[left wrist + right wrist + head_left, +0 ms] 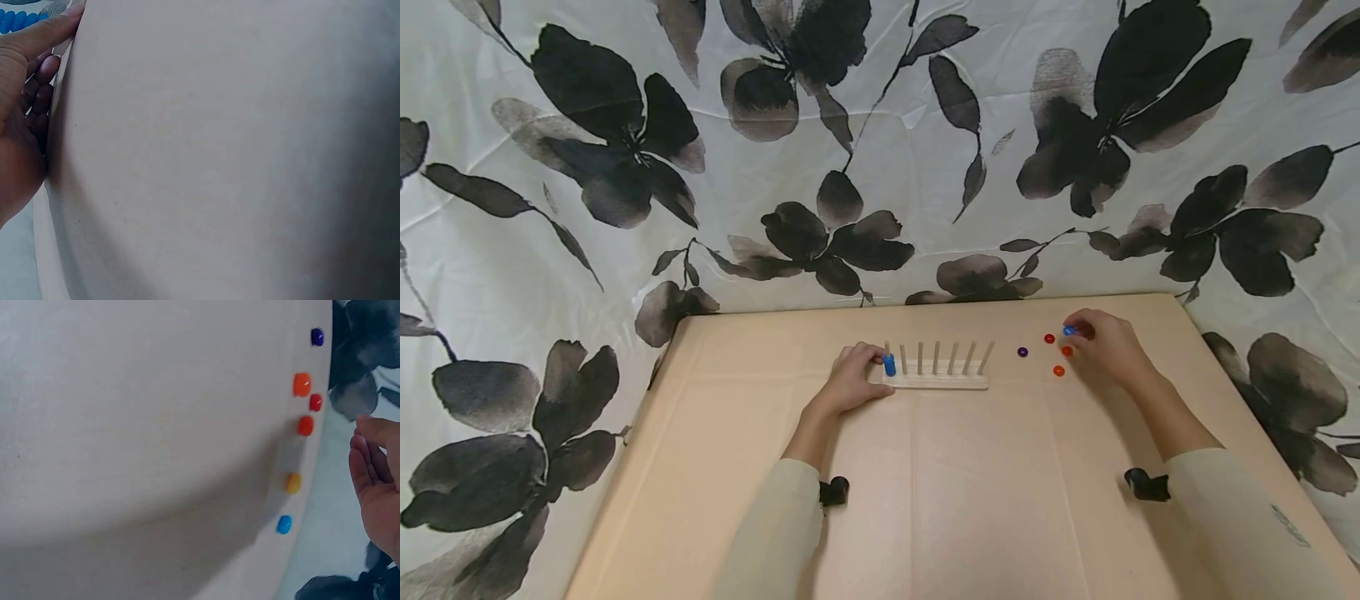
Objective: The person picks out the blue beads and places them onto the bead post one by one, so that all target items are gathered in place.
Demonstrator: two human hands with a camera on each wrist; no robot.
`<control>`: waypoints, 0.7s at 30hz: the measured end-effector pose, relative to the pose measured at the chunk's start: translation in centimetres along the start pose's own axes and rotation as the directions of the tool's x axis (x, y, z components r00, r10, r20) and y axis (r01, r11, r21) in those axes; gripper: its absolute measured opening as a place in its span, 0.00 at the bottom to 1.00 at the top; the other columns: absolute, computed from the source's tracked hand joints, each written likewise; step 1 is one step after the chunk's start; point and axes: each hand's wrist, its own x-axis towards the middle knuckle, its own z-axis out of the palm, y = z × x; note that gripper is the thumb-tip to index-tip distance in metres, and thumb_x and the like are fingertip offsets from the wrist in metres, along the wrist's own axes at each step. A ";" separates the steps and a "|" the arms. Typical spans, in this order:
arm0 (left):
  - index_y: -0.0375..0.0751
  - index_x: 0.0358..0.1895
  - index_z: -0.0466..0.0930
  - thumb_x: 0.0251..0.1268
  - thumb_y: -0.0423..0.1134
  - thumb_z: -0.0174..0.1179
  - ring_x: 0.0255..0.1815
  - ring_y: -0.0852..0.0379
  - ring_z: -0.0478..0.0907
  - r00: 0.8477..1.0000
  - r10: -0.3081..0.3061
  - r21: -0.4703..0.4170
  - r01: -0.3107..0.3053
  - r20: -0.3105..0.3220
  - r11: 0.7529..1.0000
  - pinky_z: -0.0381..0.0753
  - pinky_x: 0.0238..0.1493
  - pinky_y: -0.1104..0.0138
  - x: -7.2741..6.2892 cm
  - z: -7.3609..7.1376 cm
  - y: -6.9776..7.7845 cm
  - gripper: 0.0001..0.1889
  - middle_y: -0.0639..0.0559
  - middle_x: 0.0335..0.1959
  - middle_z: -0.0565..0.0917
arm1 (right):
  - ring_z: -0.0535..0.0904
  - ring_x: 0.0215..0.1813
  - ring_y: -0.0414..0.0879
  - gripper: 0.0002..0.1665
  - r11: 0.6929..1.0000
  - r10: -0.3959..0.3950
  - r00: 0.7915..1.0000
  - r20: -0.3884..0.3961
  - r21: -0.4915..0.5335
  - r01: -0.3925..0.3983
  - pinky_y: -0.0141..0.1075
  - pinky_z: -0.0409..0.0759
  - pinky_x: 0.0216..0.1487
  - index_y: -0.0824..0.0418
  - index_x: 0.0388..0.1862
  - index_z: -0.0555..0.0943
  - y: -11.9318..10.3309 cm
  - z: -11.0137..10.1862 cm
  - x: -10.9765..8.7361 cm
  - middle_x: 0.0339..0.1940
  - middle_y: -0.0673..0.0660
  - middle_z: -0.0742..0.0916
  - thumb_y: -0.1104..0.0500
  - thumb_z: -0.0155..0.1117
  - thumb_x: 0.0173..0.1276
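Note:
My left hand [855,377] grips the left end of a wooden peg rack [936,382], its thumb at the front edge. Several blue beads [890,365] are stacked on the rack's leftmost peg; a row of them [19,22] also shows in the left wrist view's top corner. Over at the right, my right hand [1105,346] pinches a blue bead [1069,331] between thumb and fingertips, raised above the table. That bead is hidden in the right wrist view, where only the hand [378,481] shows.
Loose beads lie near the right hand: purple [1022,352], red [1049,338] and orange [1058,371]. A yellow bead [294,483] and a light blue bead [284,524] show only in the right wrist view. Flowered cloth [865,150] rises behind the table [985,483].

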 end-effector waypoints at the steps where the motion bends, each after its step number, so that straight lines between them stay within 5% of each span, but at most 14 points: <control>1: 0.41 0.61 0.79 0.53 0.43 0.80 0.62 0.47 0.67 1.000 -0.002 -0.001 0.002 0.002 1.000 0.62 0.70 0.51 0.0 0.0 0.0 0.31 0.50 0.55 0.79 | 0.81 0.46 0.60 0.13 1.000 -0.009 1.000 -0.002 -0.002 0.009 0.54 0.80 0.51 0.68 0.52 0.82 -0.4 -0.1 0.0 0.43 0.66 0.86 0.65 0.68 0.71; 8: 0.41 0.61 0.79 0.53 0.43 0.80 0.63 0.47 0.67 1.000 -0.004 -0.006 0.004 0.003 1.000 0.62 0.71 0.51 -0.1 -0.1 0.1 0.31 0.50 0.55 0.79 | 0.83 0.45 0.58 0.13 0.996 -0.078 0.997 -0.017 0.030 0.079 0.52 0.83 0.51 0.67 0.51 0.83 -3.6 -0.9 0.1 0.42 0.63 0.87 0.66 0.70 0.69; 15: 0.41 0.62 0.79 0.53 0.43 0.80 0.62 0.47 0.67 1.000 -0.006 0.002 0.006 0.016 1.000 0.63 0.70 0.51 0.1 -0.2 0.1 0.32 0.49 0.56 0.79 | 0.85 0.43 0.54 0.11 0.979 -0.198 0.979 -0.046 0.047 0.200 0.33 0.79 0.39 0.64 0.49 0.85 -7.1 -1.4 0.6 0.40 0.59 0.88 0.65 0.72 0.68; 21: 0.42 0.62 0.78 0.53 0.44 0.80 0.62 0.47 0.67 1.000 -0.017 0.002 0.017 0.025 1.000 0.63 0.70 0.52 0.4 -0.1 0.0 0.32 0.50 0.56 0.79 | 0.85 0.43 0.52 0.10 0.962 -0.266 0.963 -0.039 0.055 0.268 0.46 0.83 0.45 0.63 0.49 0.86 -10.0 -1.0 1.0 0.40 0.57 0.88 0.65 0.71 0.69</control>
